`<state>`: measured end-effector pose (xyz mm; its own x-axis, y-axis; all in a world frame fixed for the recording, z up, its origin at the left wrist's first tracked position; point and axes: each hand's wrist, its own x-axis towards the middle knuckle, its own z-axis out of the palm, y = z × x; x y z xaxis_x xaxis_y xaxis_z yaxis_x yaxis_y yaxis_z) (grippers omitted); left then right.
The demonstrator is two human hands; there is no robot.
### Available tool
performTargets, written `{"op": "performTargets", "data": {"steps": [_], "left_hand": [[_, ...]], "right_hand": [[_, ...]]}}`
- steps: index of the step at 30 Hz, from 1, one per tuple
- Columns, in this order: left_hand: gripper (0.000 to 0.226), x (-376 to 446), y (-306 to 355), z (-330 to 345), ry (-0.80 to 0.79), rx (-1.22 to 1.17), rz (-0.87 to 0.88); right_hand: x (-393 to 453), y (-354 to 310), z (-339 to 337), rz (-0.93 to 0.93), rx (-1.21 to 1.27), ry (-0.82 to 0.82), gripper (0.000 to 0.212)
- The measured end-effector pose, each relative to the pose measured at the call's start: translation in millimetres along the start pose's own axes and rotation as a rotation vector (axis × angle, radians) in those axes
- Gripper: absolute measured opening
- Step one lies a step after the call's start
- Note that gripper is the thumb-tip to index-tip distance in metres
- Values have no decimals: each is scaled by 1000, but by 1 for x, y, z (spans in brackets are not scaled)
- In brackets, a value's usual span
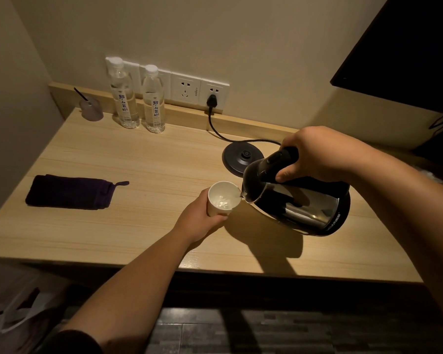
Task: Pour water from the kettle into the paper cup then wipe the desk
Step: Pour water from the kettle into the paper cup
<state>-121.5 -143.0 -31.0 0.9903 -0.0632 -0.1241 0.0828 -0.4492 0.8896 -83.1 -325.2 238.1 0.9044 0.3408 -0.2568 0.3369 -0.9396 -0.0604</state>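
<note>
Pouring now: kettle [299, 200] tipped w/ spout at rim of paper cup [221, 198], water inside, right hand [315, 155] clamped on handle, left hand [202, 218] wrapped round cup just above surface [138, 162], base [242, 158] behind, dark cloth [69, 191] well left, two bottles [138, 98] by wall.

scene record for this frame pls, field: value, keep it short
left hand: wrapped around the paper cup, holding it
right hand: gripping the kettle by its handle, tilted, spout at the cup rim
pour: water visible in the cup
kettle base: bare, on the desk, corded to the wall socket
cloth: dark, folded, untouched, left on the desk
also: two water bottles by the wall
</note>
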Motion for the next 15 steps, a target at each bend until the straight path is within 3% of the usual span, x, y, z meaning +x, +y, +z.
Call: {"op": "performTargets", "data": {"steps": [15], "left_hand": [[79,-1,2,-2,-2,-5,6]], "right_hand": [[1,0,-2,19,-30,-5,34]]}}
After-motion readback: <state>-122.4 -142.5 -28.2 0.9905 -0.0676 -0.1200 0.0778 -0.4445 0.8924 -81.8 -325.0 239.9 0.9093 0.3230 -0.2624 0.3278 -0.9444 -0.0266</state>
